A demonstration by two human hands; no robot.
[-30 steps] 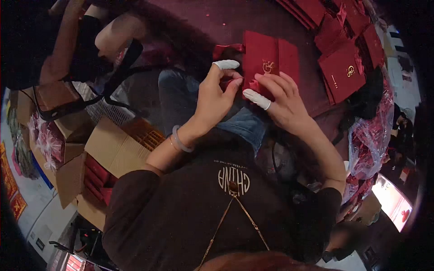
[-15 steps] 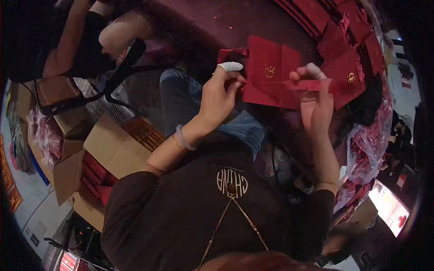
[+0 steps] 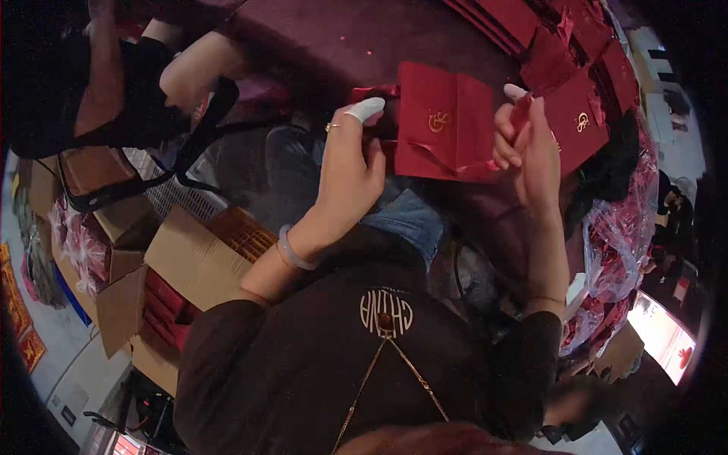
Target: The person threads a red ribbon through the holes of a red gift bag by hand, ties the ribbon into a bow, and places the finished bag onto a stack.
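A red folder-like card (image 3: pixel 432 125) with a gold emblem lies opened on the dark red surface, a red ribbon across its lower part. My left hand (image 3: pixel 350 171) is at its left edge, a white cover on one fingertip, thumb and forefinger apart with nothing visible between them. Over the card's right side, my right hand (image 3: pixel 535 155) has curled fingers pinching the red ribbon (image 3: pixel 522 114); one of its fingertips is also covered in white. Another red piece with a gold emblem (image 3: pixel 582 123) lies just right of that hand.
Red items are stacked at the top right (image 3: pixel 500 26). Clear plastic wrap (image 3: pixel 618 235) hangs at the right. An open cardboard box (image 3: pixel 193 254) with red items and an orange crate (image 3: pixel 241 231) stand at the left. Another person's arm (image 3: pixel 106 83) is at the upper left.
My left hand has let go of the ribbon's left part and shifted slightly left. My right hand's fingers have curled in and turned upward. The card appears slightly further left.
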